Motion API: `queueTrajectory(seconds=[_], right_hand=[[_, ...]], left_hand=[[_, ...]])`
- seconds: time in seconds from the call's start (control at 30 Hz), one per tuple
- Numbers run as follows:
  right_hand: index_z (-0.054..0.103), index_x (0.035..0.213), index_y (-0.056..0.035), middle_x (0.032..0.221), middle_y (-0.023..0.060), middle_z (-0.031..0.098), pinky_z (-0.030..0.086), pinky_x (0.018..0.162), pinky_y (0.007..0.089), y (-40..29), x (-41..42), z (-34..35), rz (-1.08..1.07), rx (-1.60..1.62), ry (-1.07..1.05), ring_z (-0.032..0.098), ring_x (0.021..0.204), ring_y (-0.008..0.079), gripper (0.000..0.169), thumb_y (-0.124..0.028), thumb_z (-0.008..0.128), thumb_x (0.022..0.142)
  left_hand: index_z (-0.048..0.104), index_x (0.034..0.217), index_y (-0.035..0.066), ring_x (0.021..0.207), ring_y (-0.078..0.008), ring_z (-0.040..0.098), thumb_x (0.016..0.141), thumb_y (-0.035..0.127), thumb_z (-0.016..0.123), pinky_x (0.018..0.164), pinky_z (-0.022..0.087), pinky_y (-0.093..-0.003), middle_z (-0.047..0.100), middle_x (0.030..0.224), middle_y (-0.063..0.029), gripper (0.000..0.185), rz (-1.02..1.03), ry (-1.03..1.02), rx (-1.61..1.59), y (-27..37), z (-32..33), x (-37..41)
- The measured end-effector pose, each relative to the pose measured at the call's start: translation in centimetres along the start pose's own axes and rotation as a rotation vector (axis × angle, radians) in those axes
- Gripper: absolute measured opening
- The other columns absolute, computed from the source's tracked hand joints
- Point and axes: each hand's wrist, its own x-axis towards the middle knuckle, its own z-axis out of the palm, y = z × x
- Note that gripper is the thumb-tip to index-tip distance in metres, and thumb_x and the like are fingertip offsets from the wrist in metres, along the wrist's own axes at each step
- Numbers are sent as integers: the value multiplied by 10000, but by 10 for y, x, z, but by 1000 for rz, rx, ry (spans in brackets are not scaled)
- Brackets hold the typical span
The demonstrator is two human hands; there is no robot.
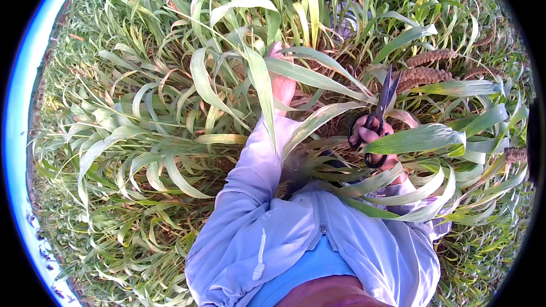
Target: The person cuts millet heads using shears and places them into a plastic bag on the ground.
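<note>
My right hand (367, 135) grips a pair of scissors (385, 99) by its black loop handles. The dark blades point up and away from me, with a narrow gap between their tips. Beside the blades hang several brown, bristly millet ears (426, 75). My left hand (280, 79) reaches forward among the tall green stalks. Long leaves (318, 77) cross over it, and its fingers are mostly hidden, so their grip is unclear. A broad leaf (416, 140) passes in front of part of my right hand.
Dense leafy plants (140, 111) surround me on all sides. Another millet ear (515, 154) hangs at the far right. A pale, cloth-like thing (344, 21) shows between stalks ahead. Some leaves lie against my light jacket (256, 230).
</note>
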Motion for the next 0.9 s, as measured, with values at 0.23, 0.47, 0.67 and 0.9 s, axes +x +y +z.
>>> queueTrajectory(seconds=[0.23, 0.47, 0.67, 0.9], right_hand=[[573, 932, -22, 715, 34, 571, 457, 613, 255, -12, 57, 15, 23, -96, -1, 581, 641, 128, 241, -245, 649, 885], [597, 906, -4, 670, -8, 543, 484, 489, 228, 40, 159, -25, 243, -285, -358, 536, 517, 68, 223, -220, 647, 884], [608, 772, -16, 584, -17, 531, 366, 402, 237, 49, 195, -8, 213, -436, -570, 494, 448, 58, 275, -270, 670, 858], [598, 779, -34, 591, -35, 490, 414, 460, 225, 18, 176, -7, 272, -270, -487, 496, 487, 73, 294, -298, 671, 888]], left_hand=[[574, 1209, 28, 930, -141, 609, 950, 278, 635, 858, 452, -280, 645, 995, -42, 365, -57, -22, 693, -5, -32, 71], [613, 1208, 12, 703, -171, 642, 967, 241, 597, 591, 533, -294, 606, 821, -64, 333, -376, 64, 699, 24, 5, 43], [636, 1182, 12, 696, -88, 599, 955, 262, 635, 582, 472, -235, 630, 775, 6, 337, -604, -118, 702, 38, -35, 18], [608, 1229, 2, 703, -133, 567, 974, 269, 591, 634, 483, -277, 615, 849, -43, 370, -436, -25, 668, 77, -25, 6]])
